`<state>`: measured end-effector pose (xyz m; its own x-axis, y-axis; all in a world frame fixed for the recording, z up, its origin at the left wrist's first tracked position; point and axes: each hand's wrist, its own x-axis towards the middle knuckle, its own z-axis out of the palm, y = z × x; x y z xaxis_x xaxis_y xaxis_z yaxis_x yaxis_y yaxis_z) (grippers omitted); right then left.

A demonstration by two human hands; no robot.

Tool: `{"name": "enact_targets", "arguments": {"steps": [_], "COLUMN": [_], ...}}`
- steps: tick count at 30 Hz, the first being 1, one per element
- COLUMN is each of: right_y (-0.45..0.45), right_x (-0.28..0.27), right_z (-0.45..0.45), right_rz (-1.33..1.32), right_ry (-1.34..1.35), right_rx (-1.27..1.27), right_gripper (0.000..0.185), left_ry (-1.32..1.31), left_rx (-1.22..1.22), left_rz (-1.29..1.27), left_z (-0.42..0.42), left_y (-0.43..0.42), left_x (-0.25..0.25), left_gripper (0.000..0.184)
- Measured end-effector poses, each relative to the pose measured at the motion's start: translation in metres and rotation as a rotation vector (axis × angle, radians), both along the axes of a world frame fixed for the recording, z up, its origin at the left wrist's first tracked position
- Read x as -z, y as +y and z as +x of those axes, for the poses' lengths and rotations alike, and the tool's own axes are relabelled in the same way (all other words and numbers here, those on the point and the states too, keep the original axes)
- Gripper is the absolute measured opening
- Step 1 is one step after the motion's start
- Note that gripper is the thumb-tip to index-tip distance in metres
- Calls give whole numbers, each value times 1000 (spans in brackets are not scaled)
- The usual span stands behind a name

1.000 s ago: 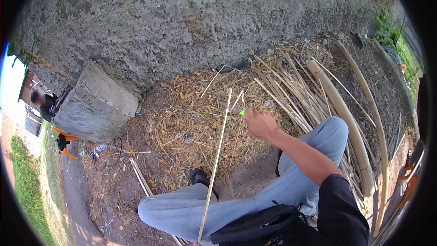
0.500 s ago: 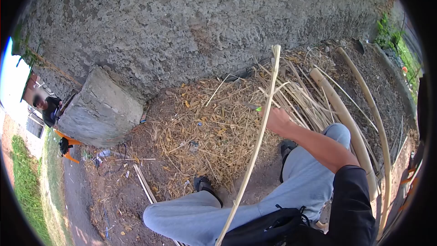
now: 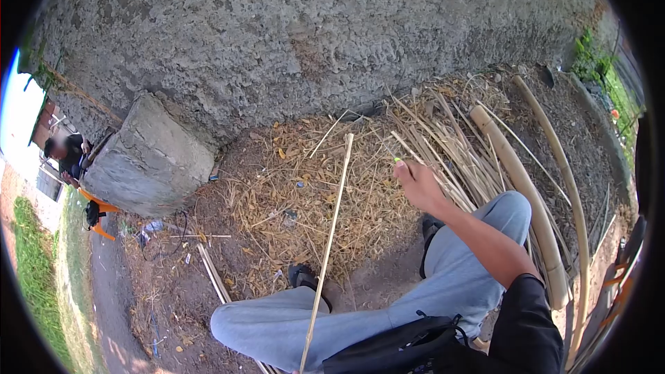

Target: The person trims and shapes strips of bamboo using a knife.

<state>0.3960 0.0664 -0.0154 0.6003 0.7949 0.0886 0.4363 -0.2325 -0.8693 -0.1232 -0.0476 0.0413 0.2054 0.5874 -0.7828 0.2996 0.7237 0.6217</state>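
My right hand (image 3: 420,185) is closed round a small knife with a bright green handle (image 3: 397,160), above the shavings; its blade is hard to make out. A long, thin bamboo strip (image 3: 331,239) slants from the bottom edge over my left leg, its upper end over the shavings, apart from my right hand. My left hand is almost wholly below the frame at the strip's lower end, and its fingers cannot be made out. Both grey-trousered legs (image 3: 450,270) are bent, with a black bag (image 3: 388,346) at my waist.
Split bamboo strips (image 3: 450,145) and thick bamboo poles (image 3: 521,159) lie at the right. Shavings (image 3: 312,201) cover the ground before a rough wall (image 3: 332,41). A concrete block (image 3: 149,159) stands left, with another person (image 3: 69,156) behind it.
The strip rose and swung right across my right hand, then came back down to the left. My right hand has moved a little right, apart from the strip.
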Motion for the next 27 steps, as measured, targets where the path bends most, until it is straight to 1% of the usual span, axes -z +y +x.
{"name": "enact_targets", "arguments": {"steps": [1,3,4,6,8,10,11,12,13,14,16,17,19,20,22,23,27], "right_y": [-1,-5,-6,-5,-9,-15,-19,-23,-25,-26,-27,-27,-23,-24,-26,-25,-25], "right_x": [-7,-23,-23,-23,-30,-38,-42,-46,-51,-52,-52,-46,-31,-29,-26,-24,-31], "right_z": [-8,-25,-28,-35,-45,-58,-65,-74,-82,-88,-97,-102,-113,-117,-124,-127,-123], "right_rz": [2,-1,0,-70,-93,-118,-82,-48,0,-3,136,138,254,258,273,332,281], "right_ry": [2,51,53,287,301,313,481,650,811,813,839,839,794,796,736,760,722], "right_rx": [2,-100,-99,-128,-177,-230,-217,-202,-125,-132,-162,-163,-55,-48,-91,-79,-72], "right_gripper": [40,44,44,44,40,38,35,33,30,30,28,28,33,33,36,38,35], "left_ry": [-21,-10,1,20,41,71,74,253,435,439,551,545,547,549,544,537,603], "left_rx": [3,22,38,16,-10,189,183,221,258,253,283,288,329,369,374,370,425], "left_rz": [0,11,18,10,3,283,281,540,797,795,895,899,949,993,1005,1017,1000], "left_z": [0,2,4,10,8,2,4,16,27,35,49,56,66,71,83,88,97], "left_y": [0,3,4,5,6,8,8,12,17,22,38,45,56,61,65,66,69], "left_x": [1,-2,-5,-10,-8,1,0,-8,-17,-25,-40,-43,-42,-42,-41,-39,-28], "left_gripper": [34,34,35,35,35,34,34,30,28,28,22,20,19,18,17,16,14]}}
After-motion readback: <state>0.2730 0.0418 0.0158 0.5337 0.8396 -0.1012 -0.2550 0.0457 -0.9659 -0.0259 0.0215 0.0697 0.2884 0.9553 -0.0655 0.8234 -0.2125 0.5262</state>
